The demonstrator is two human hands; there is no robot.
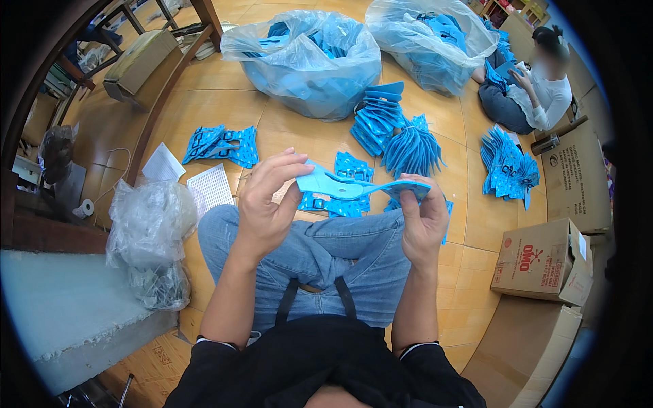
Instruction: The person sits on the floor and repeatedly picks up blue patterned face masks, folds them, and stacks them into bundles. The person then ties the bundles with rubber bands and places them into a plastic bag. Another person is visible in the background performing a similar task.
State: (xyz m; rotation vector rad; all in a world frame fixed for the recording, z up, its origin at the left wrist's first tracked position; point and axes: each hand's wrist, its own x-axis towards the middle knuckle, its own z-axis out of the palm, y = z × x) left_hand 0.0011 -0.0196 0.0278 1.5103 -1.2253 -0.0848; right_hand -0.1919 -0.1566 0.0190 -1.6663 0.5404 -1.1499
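A flat, bendy light-blue fabric piece [335,187] is stretched between my two hands, above my crossed legs. My left hand [271,196] pinches its left end between thumb and fingers. The right end is held by my right hand [423,221], thumb on top, where a patterned darker-blue face shows. Below and beyond it, partly hidden, lie patterned blue pieces with dark buckles [350,168] on the floor. Further left sits another small pile of buckled blue pieces [221,145].
Beyond are fanned blue stacks [413,148] and two clear plastic bags [309,75] [435,51] of blue pieces. Printed sheets [209,190] and crumpled plastic [151,221] lie left. At right are a blue stack [509,163], cardboard boxes [541,262] and a seated person [537,92] handling blue pieces.
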